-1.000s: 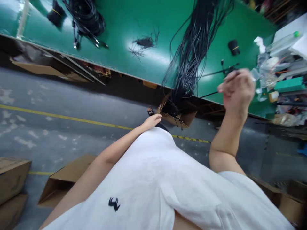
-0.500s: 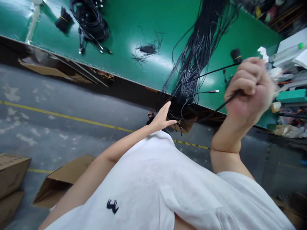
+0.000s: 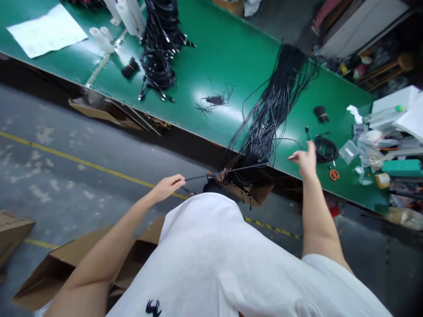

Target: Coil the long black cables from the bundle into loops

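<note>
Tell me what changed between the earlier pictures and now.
The left hand, open and empty before, has moved left and now holds a black cable. The right hand has moved left toward the cable bundle, its fist loosened; whether it keeps a grip is unclear. The bundle still drapes across the green table; the pile of thin black pieces stayed put.

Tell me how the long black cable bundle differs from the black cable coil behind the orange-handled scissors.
Size: the cable bundle is far larger, with many strands; the cable coil is small and compact.
Shape: the bundle's strands run lengthwise, some splaying loose, while the coil is wound in loops.
Pose: the bundle stretches across the green table and spills over its near edge; the coil lies on top.
Both are black.
</note>
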Available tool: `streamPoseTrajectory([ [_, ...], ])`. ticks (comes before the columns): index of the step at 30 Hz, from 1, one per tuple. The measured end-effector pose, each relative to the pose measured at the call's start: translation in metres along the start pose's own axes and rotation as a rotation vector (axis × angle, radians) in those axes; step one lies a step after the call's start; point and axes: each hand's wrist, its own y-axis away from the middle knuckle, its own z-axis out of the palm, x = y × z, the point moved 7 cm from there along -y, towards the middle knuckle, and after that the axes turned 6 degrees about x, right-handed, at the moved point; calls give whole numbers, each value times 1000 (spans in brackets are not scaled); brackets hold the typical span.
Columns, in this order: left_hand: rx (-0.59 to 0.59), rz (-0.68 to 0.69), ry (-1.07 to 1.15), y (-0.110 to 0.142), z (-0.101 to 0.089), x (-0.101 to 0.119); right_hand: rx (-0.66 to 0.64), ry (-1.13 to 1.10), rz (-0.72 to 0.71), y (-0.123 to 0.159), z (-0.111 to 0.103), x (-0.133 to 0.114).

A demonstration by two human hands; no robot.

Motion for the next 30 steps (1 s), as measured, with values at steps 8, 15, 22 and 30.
streamPoseTrajectory([
  [8, 703, 97, 1030, 124, -135, -31, -462, 994, -131, 54, 77, 91],
  [15, 669, 145, 1099, 168, -162, -32, -538, 1481, -460, 3, 113, 43],
  [22, 538, 33, 903, 115, -77, -41, -1033, 1521, -571, 176, 165, 63],
  [30, 343, 99, 634, 43, -11, 16, -1134, 1303, -699, 276, 175, -42],
])
